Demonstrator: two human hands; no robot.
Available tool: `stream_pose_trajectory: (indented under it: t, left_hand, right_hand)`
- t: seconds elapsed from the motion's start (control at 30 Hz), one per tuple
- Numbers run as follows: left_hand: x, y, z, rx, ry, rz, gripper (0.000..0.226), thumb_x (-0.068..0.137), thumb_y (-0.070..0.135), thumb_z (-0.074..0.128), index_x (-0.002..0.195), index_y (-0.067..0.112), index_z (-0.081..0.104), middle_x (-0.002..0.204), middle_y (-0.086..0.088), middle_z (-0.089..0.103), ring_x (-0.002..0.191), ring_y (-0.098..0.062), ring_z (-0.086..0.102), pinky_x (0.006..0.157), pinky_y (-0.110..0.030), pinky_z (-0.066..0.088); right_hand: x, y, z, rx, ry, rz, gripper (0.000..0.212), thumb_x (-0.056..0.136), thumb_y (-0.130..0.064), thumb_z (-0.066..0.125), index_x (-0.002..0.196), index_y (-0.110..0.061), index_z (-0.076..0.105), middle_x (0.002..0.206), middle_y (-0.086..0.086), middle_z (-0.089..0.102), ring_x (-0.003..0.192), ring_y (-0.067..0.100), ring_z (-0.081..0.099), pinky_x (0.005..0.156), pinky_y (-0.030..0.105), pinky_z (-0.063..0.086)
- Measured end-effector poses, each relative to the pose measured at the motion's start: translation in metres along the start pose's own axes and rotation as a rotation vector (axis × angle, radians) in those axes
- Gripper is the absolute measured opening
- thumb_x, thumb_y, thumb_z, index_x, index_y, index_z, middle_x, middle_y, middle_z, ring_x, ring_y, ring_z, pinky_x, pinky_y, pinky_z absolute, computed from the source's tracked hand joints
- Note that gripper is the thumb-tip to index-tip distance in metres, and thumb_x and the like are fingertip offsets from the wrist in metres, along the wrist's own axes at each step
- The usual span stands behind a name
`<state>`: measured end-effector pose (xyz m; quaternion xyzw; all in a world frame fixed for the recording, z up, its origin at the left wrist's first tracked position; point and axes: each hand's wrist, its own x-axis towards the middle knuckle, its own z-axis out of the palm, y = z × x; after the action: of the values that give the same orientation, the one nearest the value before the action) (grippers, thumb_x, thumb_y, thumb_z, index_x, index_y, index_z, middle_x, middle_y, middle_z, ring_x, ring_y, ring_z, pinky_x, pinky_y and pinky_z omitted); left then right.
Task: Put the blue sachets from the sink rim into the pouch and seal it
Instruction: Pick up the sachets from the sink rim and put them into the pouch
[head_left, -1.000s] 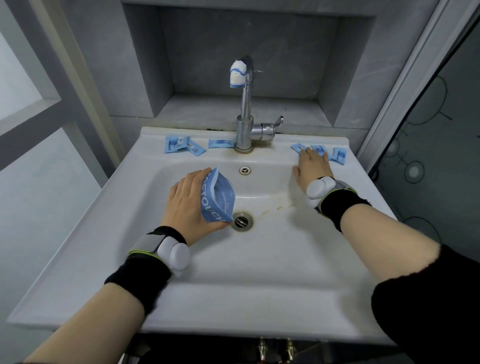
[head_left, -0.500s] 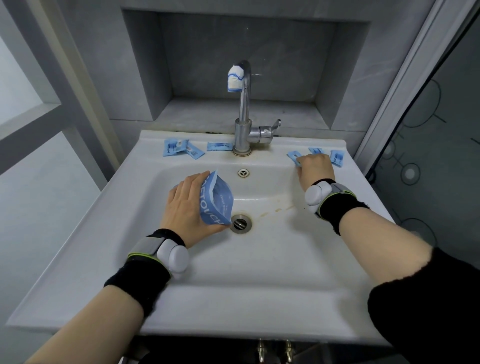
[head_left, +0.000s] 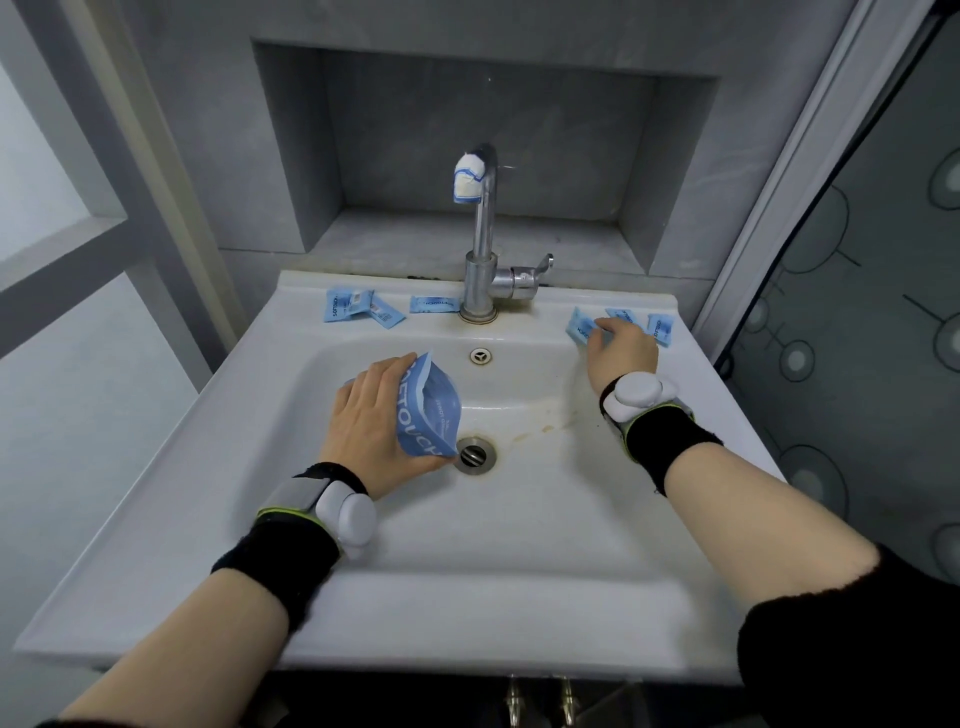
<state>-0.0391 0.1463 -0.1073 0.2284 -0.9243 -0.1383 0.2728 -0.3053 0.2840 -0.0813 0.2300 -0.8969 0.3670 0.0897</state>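
Left hand (head_left: 374, 423) is gripping the blue pouch (head_left: 430, 410), fingers wrapped round its back, holding it tilted inside the sink (head_left: 519, 519) with its lower corner just beside the drain (head_left: 474, 454). Three left sachets (head_left: 349, 305) are lying on the back rim, left of the faucet (head_left: 483, 234). Right hand (head_left: 623, 348) is resting on the rim right of the faucet, its curled fingers pinching the nearest sachet (head_left: 579, 328), while two more sachets (head_left: 660, 328) are lying just beyond it.
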Motion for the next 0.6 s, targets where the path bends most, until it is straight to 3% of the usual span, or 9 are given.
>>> stream_pose_trajectory:
  t: [0.1,0.27,0.4,0.6]
  left_hand:
    - [0.000,-0.001,0.000,0.009,-0.008,0.003,0.113,0.050,0.068,0.078,0.141,0.019,0.031,0.134,-0.002,0.045,0.121,-0.023,0.045,0.104,-0.042,0.035]
    - [-0.001,-0.001,0.000,0.005,0.007,0.009,0.112,0.050,0.068,0.079,0.140,0.020,0.032,0.133,-0.001,0.046,0.120,-0.023,0.046,0.103,-0.042,0.036]
    - [0.000,-0.001,0.001,0.011,0.015,0.012,0.113,0.049,0.067,0.080,0.139,0.019,0.032,0.133,-0.002,0.046,0.120,-0.023,0.046,0.102,-0.042,0.037]
    - [-0.001,0.000,0.000,0.004,0.013,0.021,0.112,0.049,0.066,0.080,0.139,0.019,0.033,0.132,-0.001,0.046,0.120,-0.023,0.046,0.102,-0.043,0.037]
  right_hand:
    - [-0.010,-0.006,-0.001,0.187,-0.005,0.123,0.029,0.094,-0.022,0.051,0.117,-0.013,0.067,0.118,0.010,0.067,0.108,0.032,0.060,0.093,0.033,0.046]
    - [-0.035,-0.018,0.000,0.584,-0.046,0.284,0.021,0.093,-0.019,0.052,0.104,-0.014,0.070,0.091,0.000,0.072,0.077,0.018,0.072,0.066,0.017,0.047]
    - [-0.056,-0.030,-0.003,0.884,-0.126,0.377,0.014,0.093,-0.017,0.055,0.085,-0.022,0.065,0.063,-0.014,0.071,0.074,0.016,0.074,0.075,0.022,0.053]
    - [-0.083,-0.042,-0.001,1.058,-0.250,0.427,0.012,0.093,-0.013,0.058,0.085,-0.019,0.066,0.093,0.004,0.072,0.071,0.015,0.074,0.057,0.014,0.052]
